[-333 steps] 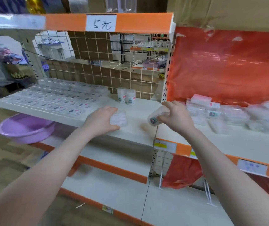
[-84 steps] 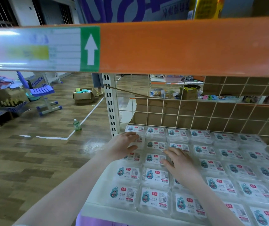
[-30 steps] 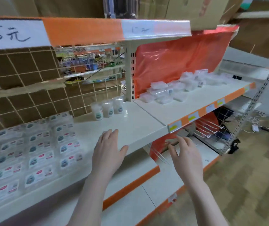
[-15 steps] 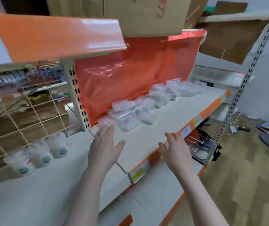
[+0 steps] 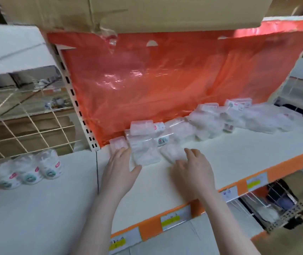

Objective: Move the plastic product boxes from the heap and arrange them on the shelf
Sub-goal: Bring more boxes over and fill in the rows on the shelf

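Observation:
A heap of clear plastic product boxes (image 5: 207, 124) lies along the back of the white shelf (image 5: 220, 159), against an orange plastic sheet. My left hand (image 5: 118, 170) lies flat with straight fingers; its fingertips touch a small box (image 5: 116, 143) and its thumb sits at the edge of a larger clear box (image 5: 144, 153). My right hand (image 5: 194, 170) is spread with relaxed fingers, its fingertips at another clear box (image 5: 172, 152). Neither hand grips anything.
Three round clear tubs (image 5: 27, 171) stand on the adjoining white shelf (image 5: 36, 208) to the left, before a wire grid back. A slotted upright post (image 5: 77, 103) divides the two bays. A cardboard box (image 5: 147, 11) overhangs above. Orange price strips (image 5: 174, 216) line the shelf front.
The view has swung right and closer to the heap. Both hands have reached forward over the shelf, from its front edge to the nearest boxes of the heap.

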Motion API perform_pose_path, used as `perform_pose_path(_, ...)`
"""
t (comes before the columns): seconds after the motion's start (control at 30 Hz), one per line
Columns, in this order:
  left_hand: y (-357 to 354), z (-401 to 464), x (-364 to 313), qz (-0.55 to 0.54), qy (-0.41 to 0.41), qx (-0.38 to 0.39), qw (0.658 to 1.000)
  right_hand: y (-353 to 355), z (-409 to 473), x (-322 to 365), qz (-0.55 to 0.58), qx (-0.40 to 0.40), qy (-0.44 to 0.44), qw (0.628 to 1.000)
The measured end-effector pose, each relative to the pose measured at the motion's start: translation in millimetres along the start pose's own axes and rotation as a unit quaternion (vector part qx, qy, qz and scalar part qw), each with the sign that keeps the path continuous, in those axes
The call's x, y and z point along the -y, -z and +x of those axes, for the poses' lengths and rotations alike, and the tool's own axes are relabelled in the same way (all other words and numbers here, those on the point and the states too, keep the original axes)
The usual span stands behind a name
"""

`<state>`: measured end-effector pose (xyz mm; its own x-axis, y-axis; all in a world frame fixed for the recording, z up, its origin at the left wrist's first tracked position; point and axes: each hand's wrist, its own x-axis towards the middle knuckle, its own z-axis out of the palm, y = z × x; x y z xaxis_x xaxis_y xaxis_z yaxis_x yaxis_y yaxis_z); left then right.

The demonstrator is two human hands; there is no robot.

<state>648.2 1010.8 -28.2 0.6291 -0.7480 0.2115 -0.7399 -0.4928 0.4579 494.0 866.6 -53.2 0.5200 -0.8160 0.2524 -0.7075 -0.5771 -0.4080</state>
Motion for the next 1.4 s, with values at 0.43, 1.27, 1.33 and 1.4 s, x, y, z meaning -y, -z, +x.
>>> perform_pose_path(0.43, -55, 1, -30, 0.054, 0.064, 0.031, 0.996, -17, 43, -30, 0.055, 0.098, 0.118, 0.987)
perform_pose_path(1.27, -33, -7, -32, 0.109, 0.027, 0.130, 0.985, 7, 45, -48, 0.018, 0.157, 0.134, 0.978)
perform_pose_path(1.33, -34, -3, -32, 0.111, 0.034, 0.125, 0.985, 8, 46, -46, 0.006, 0.169, 0.113, 0.979)
perform_pose_path(1.4, -36, -3, -33, 0.110, 0.050, 0.109, 0.987, 7, 46, -45, 0.003, 0.168, 0.111, 0.980)
